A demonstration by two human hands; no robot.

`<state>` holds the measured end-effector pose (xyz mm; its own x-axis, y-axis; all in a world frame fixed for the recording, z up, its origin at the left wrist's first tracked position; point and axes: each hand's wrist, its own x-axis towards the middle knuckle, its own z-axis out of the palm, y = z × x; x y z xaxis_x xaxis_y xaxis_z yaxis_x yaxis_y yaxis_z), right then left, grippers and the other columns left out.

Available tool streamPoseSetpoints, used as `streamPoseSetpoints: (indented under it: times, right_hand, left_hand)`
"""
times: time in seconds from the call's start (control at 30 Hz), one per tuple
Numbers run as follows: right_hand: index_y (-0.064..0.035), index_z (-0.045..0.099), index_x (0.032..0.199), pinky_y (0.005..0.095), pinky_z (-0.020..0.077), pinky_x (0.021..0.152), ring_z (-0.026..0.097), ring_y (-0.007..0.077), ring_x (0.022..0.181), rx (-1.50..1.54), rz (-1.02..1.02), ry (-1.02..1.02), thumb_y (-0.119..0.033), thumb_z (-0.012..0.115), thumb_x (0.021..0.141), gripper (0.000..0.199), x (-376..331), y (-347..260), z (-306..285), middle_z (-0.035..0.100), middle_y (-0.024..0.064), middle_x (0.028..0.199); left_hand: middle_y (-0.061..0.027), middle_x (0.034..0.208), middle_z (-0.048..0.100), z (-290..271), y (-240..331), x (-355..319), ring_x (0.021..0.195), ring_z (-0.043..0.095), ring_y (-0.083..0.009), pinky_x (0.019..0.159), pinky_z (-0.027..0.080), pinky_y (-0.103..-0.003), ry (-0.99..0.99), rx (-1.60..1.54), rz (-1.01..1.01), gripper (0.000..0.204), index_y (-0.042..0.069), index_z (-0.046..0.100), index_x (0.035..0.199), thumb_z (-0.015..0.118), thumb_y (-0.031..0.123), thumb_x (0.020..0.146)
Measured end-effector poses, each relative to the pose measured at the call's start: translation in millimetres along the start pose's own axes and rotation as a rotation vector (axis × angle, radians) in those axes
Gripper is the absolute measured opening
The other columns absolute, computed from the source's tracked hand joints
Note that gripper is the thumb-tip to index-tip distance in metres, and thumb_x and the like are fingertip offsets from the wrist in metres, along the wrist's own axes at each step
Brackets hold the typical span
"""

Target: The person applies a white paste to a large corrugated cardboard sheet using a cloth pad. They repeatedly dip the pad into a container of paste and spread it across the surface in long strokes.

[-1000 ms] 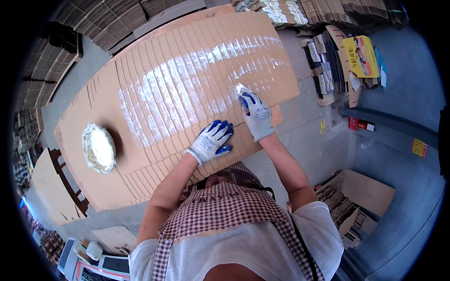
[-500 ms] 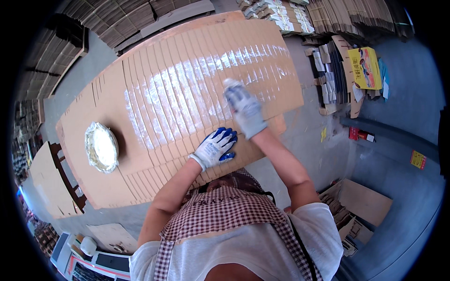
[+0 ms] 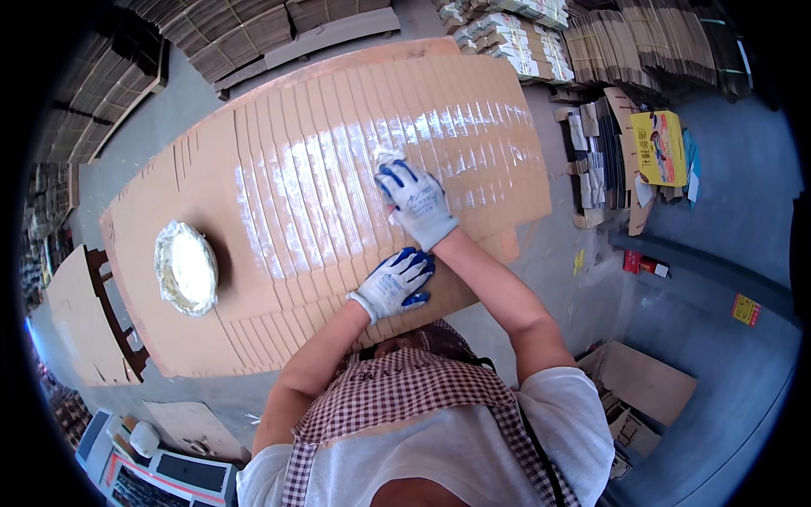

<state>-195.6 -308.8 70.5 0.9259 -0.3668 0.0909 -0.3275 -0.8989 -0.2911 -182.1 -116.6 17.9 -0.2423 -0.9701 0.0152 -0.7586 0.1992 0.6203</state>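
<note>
- Nearest us, beyond the checked apron (image 3: 380, 393), our left hand (image 3: 394, 286) rests palm down on the near border of the cardboard sheets (image 3: 325, 95), its gloved fingers loosely spread and gripping nothing.
- Just beyond it, our right hand (image 3: 414, 194) has its fingers bent together, pinching a white wad (image 3: 389, 157) against the board; we take it for cloth or a brush, but the glove hides too much to be sure.
- The wad juts from the fingertips, away from our body and slightly left; its own long axis we cannot tell.
- The sheets lie overlapped beneath both hands, the row's long axis running crosswise, from near left to far right, while each exposed edge points away from us.
- A glossy wet band (image 3: 308, 173) follows that row, with the wad on it.
- Off to the left, well apart from both hands but nearer the left, a plastic-lined bowl (image 3: 186, 269) sits on the cardboard.
- Farthest off, bundled cardboard stacks (image 3: 221, 38) stand past the work.
</note>
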Motion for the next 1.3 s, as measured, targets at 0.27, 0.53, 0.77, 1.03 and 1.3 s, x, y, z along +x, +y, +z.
streamPoseSetpoints:
  times: [0.27,0.53,0.77,1.03,1.3]
  right_hand:
    - [-0.0136,0.06,0.12,0.0426,0.051,0.092,0.061,0.031,0.11,-0.015,0.468,0.018,-0.007,0.06,0.081,0.04,30.3,68.3,-17.1,0.059,0.01,0.129]
    - [-0.0104,0.06,0.118,0.0403,0.0516,0.091,0.062,0.0313,0.108,-0.1,0.315,0.109,-0.009,0.062,0.083,0.035,35.1,67.2,-1.2,0.062,0.0108,0.124]
    - [-0.0016,0.063,0.108,0.0409,0.0513,0.086,0.067,0.0298,0.094,0.62,0.754,0.367,-0.017,0.077,0.078,0.036,28.2,83.7,-21.7,0.069,0.0179,0.105]
    - [-0.002,0.066,0.106,0.034,0.052,0.084,0.066,0.0207,0.089,0.754,0.747,0.462,-0.015,0.08,0.078,0.034,59.4,6.1,-18.0,0.07,0.0097,0.098]
    - [-0.001,0.062,0.105,0.0428,0.0494,0.085,0.063,0.0349,0.094,0.343,0.678,0.537,-0.026,0.077,0.079,0.039,65.1,85.7,16.1,0.065,0.0185,0.101]
  left_hand:
    - [-0.0141,0.14,0.05,0.3,-1.0,-3.1,0.129,0.046,-0.0316,0.114,0.032,-0.045,0.084,0.007,0.023,0.055,0.005,0.055,0.131,0.054,0.045,0.094]
    - [-0.0134,0.141,0.05,3.0,-2.5,-3.5,0.13,0.046,-0.0307,0.114,0.031,-0.045,0.096,-0.004,0.042,0.055,0.005,0.055,0.131,0.055,0.044,0.093]
    - [-0.0129,0.144,0.048,0.8,-3.0,-4.3,0.132,0.044,-0.0308,0.114,0.031,-0.045,0.079,-0.007,0.029,0.055,0.004,0.054,0.132,0.055,0.043,0.093]
    - [-0.0124,0.143,0.049,3.5,-4.4,-7.7,0.132,0.044,-0.031,0.114,0.031,-0.045,0.093,-0.024,0.016,0.055,0.005,0.054,0.133,0.055,0.043,0.093]
    - [-0.012,0.143,0.049,1.4,-3.3,-5.3,0.131,0.045,-0.03,0.114,0.032,-0.044,0.091,-0.053,0.022,0.054,0.005,0.054,0.131,0.055,0.043,0.093]
